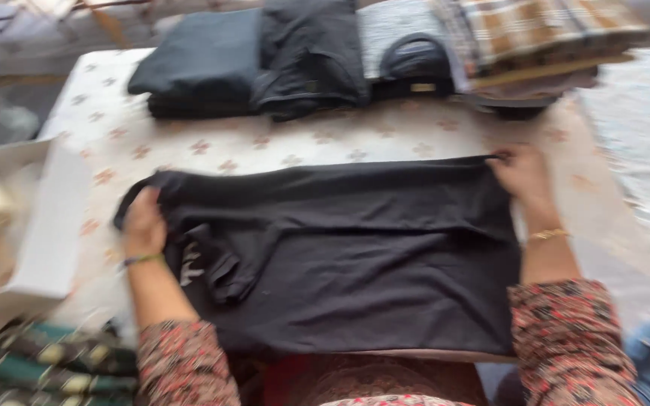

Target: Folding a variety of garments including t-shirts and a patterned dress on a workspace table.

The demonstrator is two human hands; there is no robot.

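Observation:
A black t-shirt (355,248) lies spread flat on a white patterned cloth surface (265,146) in front of me, a short sleeve folded in at its left. My left hand (143,222) grips the shirt's far left corner. My right hand (522,174) pinches the far right corner of the same shirt. Both arms wear red floral sleeves. The picture is blurred by motion.
Folded garments line the far edge: a dark navy stack (201,64), a black one (310,60), a grey and navy one (408,53) and plaid pieces (536,37). A white box (47,225) stands at the left. Green patterned fabric (39,365) lies at the lower left.

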